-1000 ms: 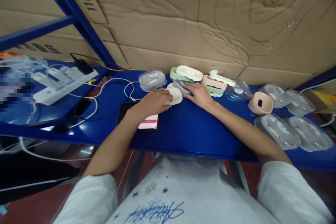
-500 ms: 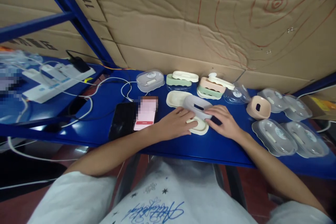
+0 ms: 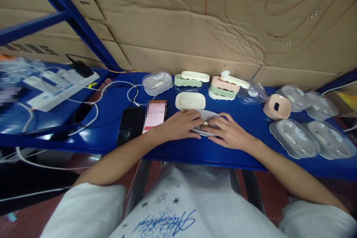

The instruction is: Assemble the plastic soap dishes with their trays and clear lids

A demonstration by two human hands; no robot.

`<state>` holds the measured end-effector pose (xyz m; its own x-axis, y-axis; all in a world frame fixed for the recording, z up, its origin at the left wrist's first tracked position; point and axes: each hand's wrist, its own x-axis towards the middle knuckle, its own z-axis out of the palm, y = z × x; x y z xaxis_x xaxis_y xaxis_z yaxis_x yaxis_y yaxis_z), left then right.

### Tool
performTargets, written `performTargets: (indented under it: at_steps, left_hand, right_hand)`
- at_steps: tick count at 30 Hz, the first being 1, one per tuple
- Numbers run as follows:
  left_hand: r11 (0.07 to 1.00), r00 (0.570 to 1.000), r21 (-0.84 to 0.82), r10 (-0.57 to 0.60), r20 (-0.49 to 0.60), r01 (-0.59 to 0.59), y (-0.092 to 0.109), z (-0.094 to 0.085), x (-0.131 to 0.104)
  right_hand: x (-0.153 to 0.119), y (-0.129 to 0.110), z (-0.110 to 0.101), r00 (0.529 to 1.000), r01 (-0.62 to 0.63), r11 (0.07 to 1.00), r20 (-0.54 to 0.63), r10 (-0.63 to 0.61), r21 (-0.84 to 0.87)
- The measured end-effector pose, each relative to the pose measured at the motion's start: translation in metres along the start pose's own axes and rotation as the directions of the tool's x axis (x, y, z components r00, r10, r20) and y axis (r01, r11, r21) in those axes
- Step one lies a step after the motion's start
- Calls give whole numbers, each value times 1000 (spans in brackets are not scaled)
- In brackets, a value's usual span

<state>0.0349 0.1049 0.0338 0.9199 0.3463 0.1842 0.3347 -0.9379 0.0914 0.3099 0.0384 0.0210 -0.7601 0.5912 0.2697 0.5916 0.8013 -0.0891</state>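
Left hand (image 3: 184, 124) and right hand (image 3: 229, 131) are both gripping the grey case (image 3: 209, 113), which looks like light, stiff, slightly slick plastic, so I'd grab the rounded ends.

Smooth plastic, gloss and creased board
The grey box (image 3: 208, 114), cream tray (image 3: 190, 101) and peach box (image 3: 281, 109) look like smooth, matt plastic; the clear covers (image 3: 297, 137) are shiny plastic. The blue worktop (image 3: 178, 155) is glossy, the black phone (image 3: 129, 122) glassy, the cardboard (image 3: 167, 26) matt and wrinkled, the shirt (image 3: 192, 189) cloth.
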Motion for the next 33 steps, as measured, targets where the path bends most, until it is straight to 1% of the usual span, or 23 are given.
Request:
performTargets:
  at_steps: [2, 4, 5, 7, 9, 10, 12, 13, 16, 18, 21, 23, 25, 27, 29, 30, 31, 33]
  left_hand:
    - [995, 998, -92, -32, -56, 26, -6, -3, -1]
    - [983, 979, -133, -145, -142, 126, -15, -6, -2]
    - [972, 958, -124, -218, -184, 197, -20, -7, -2]
    - [928, 899, -63, -371, -235, 367, -32, -7, -1]
    - [856, 836, 6, -504, -216, 517, -42, -4, 1]
    - [823, 812, 32, -552, -190, 567, -47, -3, 2]
    - [776, 775, 65, -614, -150, 627, -53, 1, 4]
    - [764, 765, 74, -627, -148, 641, -54, 2, 4]
    - [743, 742, 81, -643, -189, 664, -55, 2, 6]
    - [741, 735, 46, -651, -191, 669, -55, 1, 5]
    - [768, 752, -60, -637, -169, 637, -56, -2, 3]
    - [802, 773, -137, -597, -213, 582, -54, -5, 1]
    - [853, 806, -210, -520, -282, 477, -50, -8, -2]
    - [904, 859, -283, -403, -315, 320, -44, -11, -5]
    - [929, 918, -333, -266, -293, 162, -37, -13, -7]
    - [931, 942, -350, -206, -265, 105, -35, -13, -8]
    - [930, 960, -362, -155, -233, 63, -33, -13, -8]
    - [926, 980, -376, -97, -175, 24, -31, -12, -9]
  right_hand:
    - [1, -1, -1, 1000, 2, 1000, 1, -2, -2]
    - [2, -2, -1, 1000, 14, 1000, 4, -14, -3]
    - [2, -2, -1, 1000, 25, 1000, 5, -25, 1]
    - [4, -3, 0, 999, 43, 999, 2, -43, 18]
    - [5, -2, 2, 999, 51, 998, 0, -51, 37]
    - [6, -2, 3, 999, 50, 998, 1, -51, 45]
    - [6, -1, 4, 999, 46, 997, 3, -47, 55]
    - [6, 0, 4, 999, 43, 997, 2, -44, 56]
    - [6, 0, 4, 999, 39, 998, 2, -39, 52]
    - [5, 0, 3, 999, 37, 998, 8, -38, 44]
    - [5, 1, 4, 1000, 24, 999, -1, -24, 27]
    - [4, 4, 6, 1000, -2, 999, -27, 3, 32]
    - [3, 7, 10, 993, -47, 997, -107, 53, 54]
    - [1, 10, 14, 963, -101, 993, -247, 112, 60]
    - [0, 13, 18, 920, -152, 988, -361, 152, 28]
    - [0, 14, 19, 908, -181, 984, -383, 169, 5]
    - [0, 15, 19, 906, -207, 978, -379, 187, -13]
    - [0, 17, 18, 922, -242, 970, -317, 224, -18]
